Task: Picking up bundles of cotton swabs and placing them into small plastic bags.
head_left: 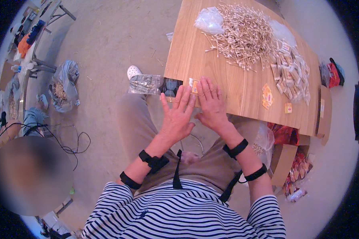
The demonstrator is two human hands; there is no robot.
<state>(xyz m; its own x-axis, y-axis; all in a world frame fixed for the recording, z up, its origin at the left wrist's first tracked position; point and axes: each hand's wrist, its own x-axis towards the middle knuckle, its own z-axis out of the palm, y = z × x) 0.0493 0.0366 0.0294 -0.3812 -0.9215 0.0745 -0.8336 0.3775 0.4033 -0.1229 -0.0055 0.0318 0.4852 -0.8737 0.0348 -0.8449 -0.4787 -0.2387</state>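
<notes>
At the near left edge of the wooden table [235, 89], a small packet of cotton swabs with an orange card [194, 85] lies flat between my hands. My left hand [178, 117] has its fingers stretched and spread, their tips beside and partly over the packet's left side. My right hand [212, 105] lies flat on its right, fingers straight and close together. Neither hand grips anything. Farther up the table is a big heap of loose cotton swabs [245, 36]. A pile of filled swab packets [293, 75] sits to its right, with loose orange cards [267, 96] nearer me.
A clear plastic bag [144, 84] hangs by the table's left corner. Another bag [209, 20] lies beside the swab heap. Cardboard boxes [282, 163] stand below the table at right. At left are a bag on the floor [64, 87], black cables [73, 149] and another person.
</notes>
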